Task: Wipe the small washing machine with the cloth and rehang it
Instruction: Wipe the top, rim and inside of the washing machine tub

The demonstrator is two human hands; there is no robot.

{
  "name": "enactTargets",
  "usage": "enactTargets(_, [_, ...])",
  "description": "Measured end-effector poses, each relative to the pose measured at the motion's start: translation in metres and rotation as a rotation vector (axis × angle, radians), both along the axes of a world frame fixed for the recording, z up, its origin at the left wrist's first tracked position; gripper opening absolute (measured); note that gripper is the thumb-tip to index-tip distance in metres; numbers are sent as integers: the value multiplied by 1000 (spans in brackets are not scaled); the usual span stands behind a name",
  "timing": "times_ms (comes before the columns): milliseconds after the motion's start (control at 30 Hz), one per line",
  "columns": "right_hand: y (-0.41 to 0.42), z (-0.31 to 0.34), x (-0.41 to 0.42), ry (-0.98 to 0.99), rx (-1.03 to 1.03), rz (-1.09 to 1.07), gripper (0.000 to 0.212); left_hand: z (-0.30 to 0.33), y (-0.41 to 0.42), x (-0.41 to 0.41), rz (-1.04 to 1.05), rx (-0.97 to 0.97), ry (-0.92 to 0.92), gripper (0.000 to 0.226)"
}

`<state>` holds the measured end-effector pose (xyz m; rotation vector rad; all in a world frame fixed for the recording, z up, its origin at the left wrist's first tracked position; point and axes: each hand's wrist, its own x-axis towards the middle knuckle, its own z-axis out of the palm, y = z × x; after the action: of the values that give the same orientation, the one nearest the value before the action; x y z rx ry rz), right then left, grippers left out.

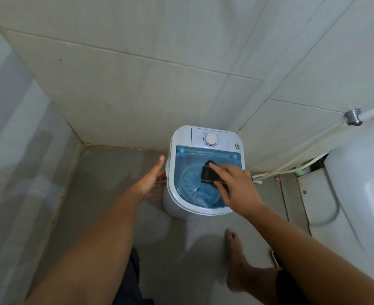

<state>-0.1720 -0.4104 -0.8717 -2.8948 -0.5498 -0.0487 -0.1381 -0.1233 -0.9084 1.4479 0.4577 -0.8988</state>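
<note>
Left wall [16,161]: pale tile, unobstructed. Floor [115,183]: grey tile, bare in the corner.

Left hand [151,180]: open, fingers extended, palm set against the left flank of the small washing machine [181,208]; it has hold of nothing and appears to steady the unit.

The machine stands on the floor in the corner, against the rear wall. White body, timer dial [210,139] on the rear panel, translucent blue lid [188,164] closed over the tub. Tub contents: only the ribbed pulsator is visible through the lid; no laundry seen; whether water is present cannot be determined.

Cloth [208,173]: dark, bunched, resting on the lid right of centre. Right hand [236,183]: fingers curled down over the cloth, pressing it flat to the lid; grip closed on it.

Judgement: wiping of the lid is in progress; rehanging not yet done. To do the step well, keep the left hand braced so the light unit does not slide, work in overlapping strokes to the lid edges, then cover the white rim, dial panel and sides.

Right of the machine: hoses [291,166] along the wall base, a white fixture [357,172] and a pipe fitting [353,117] above. No hanging point for the cloth is visible
</note>
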Motion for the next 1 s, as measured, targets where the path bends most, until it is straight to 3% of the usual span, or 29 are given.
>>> enactTargets(67, [11,-10,-1,36,38,-33,53,0,-2,-2,5,17,-10,83])
enactTargets(200, [41,-39,-43,8,26,118,42,2,-4,-4,3,55,-18,104])
enactTargets(533, [-17,-30,-63,-57,-101,282,35,-4,0,-3,42,46,-8,86])
enactTargets(767, [17,-45,-69,-117,-73,415,41,-6,4,-2,66,37,-8,83])
enactTargets(1000, [62,-50,-41,-144,-57,332,37,-13,9,3,85,-35,68,115])
